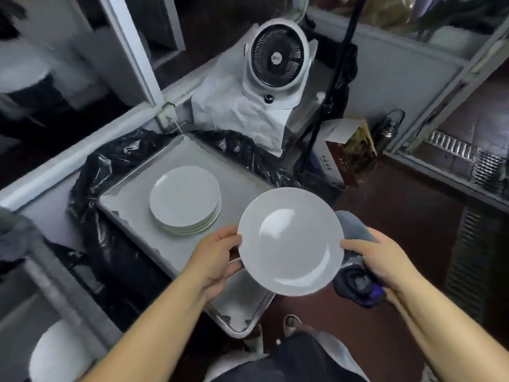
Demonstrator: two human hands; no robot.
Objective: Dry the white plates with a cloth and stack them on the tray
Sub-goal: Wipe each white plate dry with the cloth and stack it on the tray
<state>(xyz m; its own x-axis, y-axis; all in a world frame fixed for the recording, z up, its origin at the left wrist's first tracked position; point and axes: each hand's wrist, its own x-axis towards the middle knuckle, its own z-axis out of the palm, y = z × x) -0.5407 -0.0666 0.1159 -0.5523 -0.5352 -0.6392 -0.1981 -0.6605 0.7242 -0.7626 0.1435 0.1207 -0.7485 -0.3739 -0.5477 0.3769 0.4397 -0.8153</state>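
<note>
Cluttered kitchen corner: my left hand [217, 257] and right hand [377, 260], which also clutches the cloth [355, 282], each pinch the plate [290, 241]; stack [185, 199] on tray [132, 213] lies upper left, nearer my left grip.

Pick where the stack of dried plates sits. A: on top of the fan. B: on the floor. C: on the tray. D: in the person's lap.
C: the stack of plates rests on the metal tray, while the left hand and right hand hold another plate beside it.
</note>
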